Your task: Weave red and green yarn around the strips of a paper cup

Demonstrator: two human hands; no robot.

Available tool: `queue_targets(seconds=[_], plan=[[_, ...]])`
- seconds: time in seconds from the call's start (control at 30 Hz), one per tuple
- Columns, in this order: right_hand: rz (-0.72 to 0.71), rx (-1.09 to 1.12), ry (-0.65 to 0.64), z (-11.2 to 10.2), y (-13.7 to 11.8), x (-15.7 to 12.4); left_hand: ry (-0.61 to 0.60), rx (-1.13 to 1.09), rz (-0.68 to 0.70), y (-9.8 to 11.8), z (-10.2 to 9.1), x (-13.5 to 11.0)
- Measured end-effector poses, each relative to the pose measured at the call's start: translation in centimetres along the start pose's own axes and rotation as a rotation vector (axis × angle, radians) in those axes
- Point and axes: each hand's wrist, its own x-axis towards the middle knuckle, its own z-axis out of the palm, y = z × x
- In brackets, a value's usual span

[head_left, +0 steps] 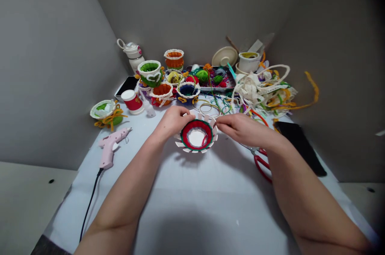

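The slotted card disc looks matt white, its wound red yarn rough.

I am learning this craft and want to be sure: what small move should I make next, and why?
Probably wind one more yarn round: the left hand and right hand hold the small basket's white strips, and the red and green yarn leaves their outer ends bare.

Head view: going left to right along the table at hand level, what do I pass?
Pink hot glue gun → left hand → red-and-green yarn-woven card basket → right hand → flat black case
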Motion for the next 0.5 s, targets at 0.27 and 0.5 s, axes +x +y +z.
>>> queue_targets(seconds=[0.27, 0.5], plan=[[0.135, 0.035, -0.015, 0.1, -0.7, 0.1, 0.039, 0.068, -0.027, 0.5, 0.5, -0.2], [0.105, -0.02, -0.042, 1.0, 0.1, 0.9, -0.096, 0.126, 0.023, -0.2, 1.0, -0.1]])
